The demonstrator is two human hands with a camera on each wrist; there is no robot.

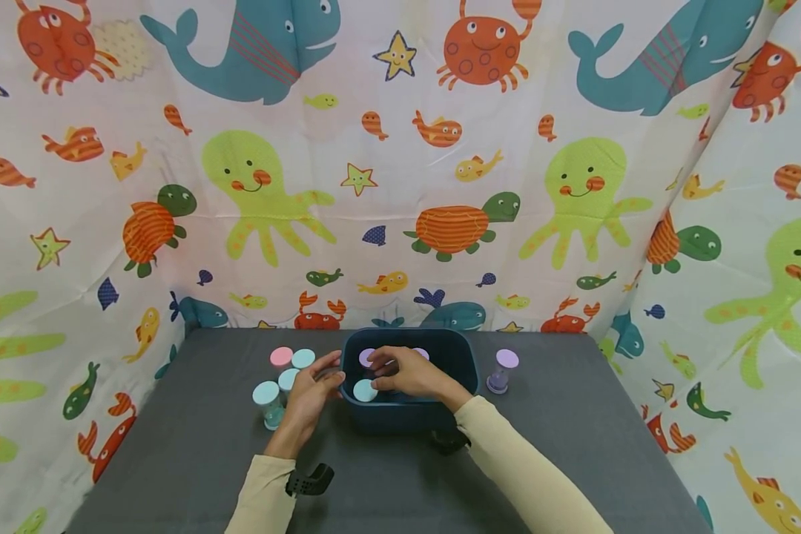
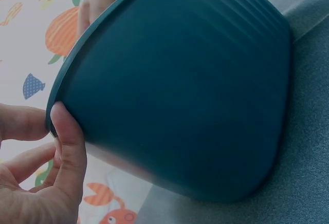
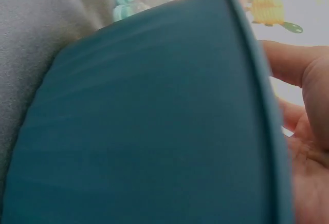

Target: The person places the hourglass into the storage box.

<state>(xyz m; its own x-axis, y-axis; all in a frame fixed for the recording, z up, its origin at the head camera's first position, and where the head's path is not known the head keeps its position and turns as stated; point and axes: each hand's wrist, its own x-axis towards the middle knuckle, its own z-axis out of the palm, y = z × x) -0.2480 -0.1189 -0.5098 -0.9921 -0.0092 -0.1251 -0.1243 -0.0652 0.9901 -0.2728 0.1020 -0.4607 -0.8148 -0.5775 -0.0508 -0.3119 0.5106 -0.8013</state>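
At the centre of the head view, a dark teal plastic tub with a ribbed wall point(image 1: 400, 415) sits on the grey cloth-covered table point(image 1: 561, 460). The left hand point(image 1: 309, 400) holds its left rim: the left wrist view shows the thumb point(image 2: 69, 147) pressed on the rim's edge at lower left, the other fingers loosely behind it. The right hand point(image 1: 410, 373) reaches over into the tub, fingers curled down over a pale blue round-capped small jar point(image 1: 365, 390) inside; whether it actually pinches that jar cannot be told. Two lilac-capped jars point(image 1: 367, 357) lie deeper in the tub.

The risks, as I judge them: the thumb hold on the rim is light, so a pull from the right hand could tip or slide the tub on the cloth. Left of centre, a cluster of pink and pale blue capped jars point(image 1: 283, 371) stands just beside the left wrist; a sideways shift of that arm could knock them over. The lone lilac-capped clear jar point(image 1: 500, 373), right of the tub, stands apart and looks safer.
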